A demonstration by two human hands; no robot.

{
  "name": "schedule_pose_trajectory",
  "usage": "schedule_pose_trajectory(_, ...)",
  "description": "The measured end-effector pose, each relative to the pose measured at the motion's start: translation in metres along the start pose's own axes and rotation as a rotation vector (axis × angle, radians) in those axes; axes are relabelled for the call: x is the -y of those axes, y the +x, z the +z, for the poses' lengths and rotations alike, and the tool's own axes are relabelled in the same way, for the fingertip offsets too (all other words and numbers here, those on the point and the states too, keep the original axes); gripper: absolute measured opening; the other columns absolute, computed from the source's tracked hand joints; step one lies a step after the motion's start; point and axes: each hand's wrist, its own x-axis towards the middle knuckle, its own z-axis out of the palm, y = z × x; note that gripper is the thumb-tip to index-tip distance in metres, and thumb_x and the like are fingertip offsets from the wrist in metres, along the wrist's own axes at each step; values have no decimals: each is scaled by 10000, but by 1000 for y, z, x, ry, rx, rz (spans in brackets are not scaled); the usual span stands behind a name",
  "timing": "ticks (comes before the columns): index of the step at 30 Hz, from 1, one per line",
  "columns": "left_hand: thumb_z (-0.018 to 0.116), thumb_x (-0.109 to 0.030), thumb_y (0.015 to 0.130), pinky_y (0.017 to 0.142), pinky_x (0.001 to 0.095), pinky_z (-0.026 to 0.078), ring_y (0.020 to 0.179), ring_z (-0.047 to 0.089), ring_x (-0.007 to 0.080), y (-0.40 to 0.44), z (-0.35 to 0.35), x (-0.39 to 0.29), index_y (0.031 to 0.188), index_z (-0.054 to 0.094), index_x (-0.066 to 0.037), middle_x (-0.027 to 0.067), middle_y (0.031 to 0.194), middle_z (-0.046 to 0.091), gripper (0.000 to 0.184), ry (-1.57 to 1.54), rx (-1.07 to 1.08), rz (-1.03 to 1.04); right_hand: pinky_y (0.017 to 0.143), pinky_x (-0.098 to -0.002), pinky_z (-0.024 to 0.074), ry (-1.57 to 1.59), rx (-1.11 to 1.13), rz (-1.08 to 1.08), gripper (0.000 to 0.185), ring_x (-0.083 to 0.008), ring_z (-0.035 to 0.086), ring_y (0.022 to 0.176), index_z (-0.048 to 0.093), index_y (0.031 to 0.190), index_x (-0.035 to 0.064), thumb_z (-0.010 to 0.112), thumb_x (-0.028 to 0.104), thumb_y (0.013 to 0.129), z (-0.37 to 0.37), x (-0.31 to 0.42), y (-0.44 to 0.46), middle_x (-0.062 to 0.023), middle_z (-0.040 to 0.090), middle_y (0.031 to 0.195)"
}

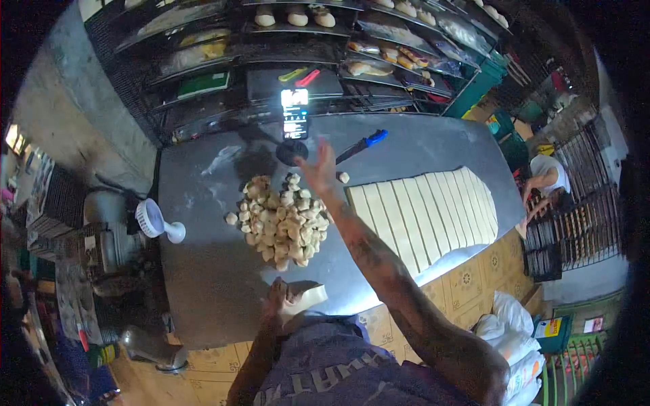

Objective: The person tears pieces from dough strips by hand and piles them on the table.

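Note:
My right hand is stretched out over the far part of the grey table, fingers apart, near a lit phone on a round dark stand. My left hand is at the near edge, closed on a pale dough strip. Between them lies a heap of small dough pieces. One loose piece sits right of my right hand. On the right lies a sheet of dough cut into strips. A knife with a blue handle lies behind it.
A white fan stands at the table's left edge. Racks with trays of bread rise behind the table. Another person bends at the far right beside stacked trays. White sacks are on the tiled floor at the lower right.

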Motion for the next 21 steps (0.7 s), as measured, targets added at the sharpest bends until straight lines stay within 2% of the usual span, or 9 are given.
schedule_pose_trajectory(2, 345, -420, 1050, 651, 341, 415, 591, 460, 162, 14, -22, 32, 723, 510, -85, 36, 662, 480, 497, 82, -98, -255, 1033, -481, 411, -280, -25, 119, 995, -391, 482, 1239, 370, 1424, 27, 913, 331, 647, 8, 39, 40, -225, 501, 1297)
schedule_pose_trajectory(3, 347, -411, 1051, 653, 341, 417, 591, 457, 163, 11, -28, 34, 730, 513, -81, 37, 663, 476, 489, 126, -154, -390, 1033, -481, 411, -279, -21, 135, 995, -391, 482, 1239, 370, 1424, 27, 913, 331, 647, 17, 41, 54, -225, 501, 1297)
schedule_pose_trajectory(5, 353, -417, 1049, 653, 337, 424, 596, 461, 162, 7, -30, 29, 734, 515, -77, 38, 666, 477, 491, 134, -172, -369, 1040, -507, 385, -151, -72, 273, 1097, -436, 461, 1236, 316, 1436, 18, 934, 354, 594, 39, 47, 86, -250, 488, 1311)
schedule_pose_trajectory(8, 364, -430, 1043, 651, 330, 437, 605, 469, 159, 4, -9, -3, 741, 520, -69, 40, 671, 479, 495, 135, -186, -319, 1022, -501, 400, -155, -35, 286, 1118, -432, 468, 1227, 297, 1445, 17, 934, 347, 588, 62, 48, 103, -254, 489, 1306)
schedule_pose_trajectory(12, 385, -442, 1025, 620, 330, 458, 577, 479, 160, 11, 9, -48, 724, 524, -72, 36, 636, 476, 497, 293, -74, -188, 1009, -500, 411, -171, -58, 255, 1137, -430, 472, 1222, 278, 1452, 15, 934, 328, 578, 78, 43, 105, -258, 492, 1294)
schedule_pose_trajectory(15, 403, -455, 1012, 582, 330, 463, 537, 487, 159, 14, 10, -53, 691, 524, -80, 31, 587, 467, 509, 150, -159, -472, 1008, -499, 412, -173, -73, 231, 1138, -429, 473, 1219, 273, 1452, 12, 934, 305, 573, 78, 41, 99, -261, 493, 1284)
schedule_pose_trajectory(19, 414, -431, 1009, 561, 324, 451, 499, 465, 155, 17, 8, -45, 666, 518, -84, 28, 551, 452, 499, 56, -310, -559, 1009, -495, 409, -157, -63, 233, 1119, -430, 473, 1212, 274, 1447, 4, 927, 256, 573, 71, 55, 100, -262, 490, 1273)
schedule_pose_trajectory(21, 422, -429, 1007, 557, 322, 447, 500, 466, 153, 16, -3, -28, 660, 515, -86, 27, 550, 456, 496, 64, -276, -519, 1012, -495, 405, -153, -16, 276, 1099, -431, 473, 1206, 274, 1444, -2, 917, 218, 580, 66, 56, 97, -263, 486, 1269)
